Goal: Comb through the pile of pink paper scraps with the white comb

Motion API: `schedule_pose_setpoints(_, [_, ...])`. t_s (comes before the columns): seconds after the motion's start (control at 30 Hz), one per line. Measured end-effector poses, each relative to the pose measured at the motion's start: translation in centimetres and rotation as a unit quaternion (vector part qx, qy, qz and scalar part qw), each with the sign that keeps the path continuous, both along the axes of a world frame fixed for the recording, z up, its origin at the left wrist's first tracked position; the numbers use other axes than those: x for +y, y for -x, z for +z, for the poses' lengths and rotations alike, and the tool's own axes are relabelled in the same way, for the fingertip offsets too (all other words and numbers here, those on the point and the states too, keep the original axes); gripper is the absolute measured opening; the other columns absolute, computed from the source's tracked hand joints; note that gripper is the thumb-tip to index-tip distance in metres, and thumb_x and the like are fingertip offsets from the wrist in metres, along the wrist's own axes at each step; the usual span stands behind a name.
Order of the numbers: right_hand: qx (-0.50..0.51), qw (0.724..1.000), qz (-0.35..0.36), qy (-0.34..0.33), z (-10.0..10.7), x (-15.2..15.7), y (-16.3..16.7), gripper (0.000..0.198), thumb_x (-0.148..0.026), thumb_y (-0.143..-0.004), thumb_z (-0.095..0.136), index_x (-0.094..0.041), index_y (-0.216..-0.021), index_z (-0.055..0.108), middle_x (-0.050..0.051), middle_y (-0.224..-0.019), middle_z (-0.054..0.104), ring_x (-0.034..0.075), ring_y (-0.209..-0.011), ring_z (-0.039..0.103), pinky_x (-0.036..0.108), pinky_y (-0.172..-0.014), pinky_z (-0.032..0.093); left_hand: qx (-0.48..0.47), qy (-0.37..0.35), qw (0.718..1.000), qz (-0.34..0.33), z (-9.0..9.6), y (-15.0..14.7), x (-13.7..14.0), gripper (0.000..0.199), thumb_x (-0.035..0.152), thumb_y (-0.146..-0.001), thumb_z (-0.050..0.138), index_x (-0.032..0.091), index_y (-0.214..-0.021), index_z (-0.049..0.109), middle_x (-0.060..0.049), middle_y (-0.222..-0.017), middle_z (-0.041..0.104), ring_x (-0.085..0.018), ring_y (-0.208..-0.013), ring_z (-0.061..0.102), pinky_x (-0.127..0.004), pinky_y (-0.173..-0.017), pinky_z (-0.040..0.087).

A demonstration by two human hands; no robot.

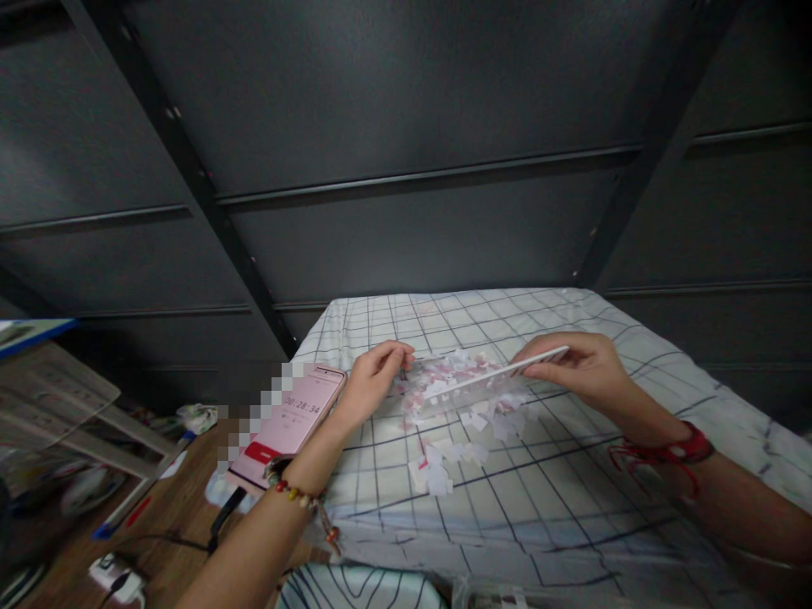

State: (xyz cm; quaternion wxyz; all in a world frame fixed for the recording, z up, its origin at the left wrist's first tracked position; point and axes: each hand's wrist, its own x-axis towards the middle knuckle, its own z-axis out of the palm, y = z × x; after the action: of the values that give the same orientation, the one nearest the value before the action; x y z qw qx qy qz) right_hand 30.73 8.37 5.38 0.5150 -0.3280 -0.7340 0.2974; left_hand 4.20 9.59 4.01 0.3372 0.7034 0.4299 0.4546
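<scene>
My right hand (574, 364) pinches one end of a thin white strip (495, 375) between thumb and fingers. The strip slants down to the left across a clear plastic bag (415, 410) with small paper pieces in and around it. Whether strip and bag are joined, I cannot tell. At the bag's left side, my left hand (377, 381) is closed with its fingers curled in. What those fingers hold, if anything, is hidden. Loose white and pinkish paper scraps (435, 472) lie on the checked cloth (539, 499) nearer to me.
Left of my left forearm a phone (292, 423) in a pink case shows a running timer. Dark panels (412, 237) stand behind the cloth-covered surface. On the wooden floor at lower left lie a white power strip (117, 582) and a cable; a stool-like frame (82, 406) stands above.
</scene>
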Motion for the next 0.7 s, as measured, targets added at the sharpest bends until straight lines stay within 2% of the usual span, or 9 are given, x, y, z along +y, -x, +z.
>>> schedule_pose_setpoints(0.13, [-0.012,1.0,0.011,0.009,0.3,-0.1,-0.1,0.012,-0.033,-0.061,0.072,-0.023,-0.062,0.067,0.001,-0.061,0.067,0.014,-0.057,0.062,0.024,-0.05,0.049,0.002,-0.003,1.0,0.003,-0.1,0.1,0.1,0.02,0.028,-0.084,0.043,0.015,-0.083,0.059,-0.004,-0.076,0.061,-0.015,-0.074,0.057,-0.027,-0.07,0.045])
schedule_pose_setpoints(0.47, [-0.003,1.0,-0.014,-0.016,0.2,0.2,-0.9,0.01,-0.032,-0.062,0.072,-0.024,-0.063,0.066,-0.001,-0.059,0.066,0.013,-0.055,0.06,0.023,-0.049,0.047,0.001,0.002,1.0,0.003,-0.3,0.2,0.1,0.02,0.027,-0.084,0.043,0.015,-0.082,0.058,-0.004,-0.076,0.061,-0.015,-0.074,0.057,-0.028,-0.07,0.045])
schedule_pose_setpoints(0.7, [-0.011,1.0,-0.028,-0.008,0.1,0.3,-1.5,0.014,-0.035,-0.061,0.072,-0.023,-0.062,0.066,0.0,-0.058,0.065,0.012,-0.053,0.058,0.023,-0.046,0.045,0.001,-0.003,1.0,0.001,-0.5,0.4,0.1,0.021,0.028,-0.084,0.043,0.015,-0.082,0.059,-0.004,-0.077,0.061,-0.015,-0.074,0.057,-0.027,-0.069,0.044])
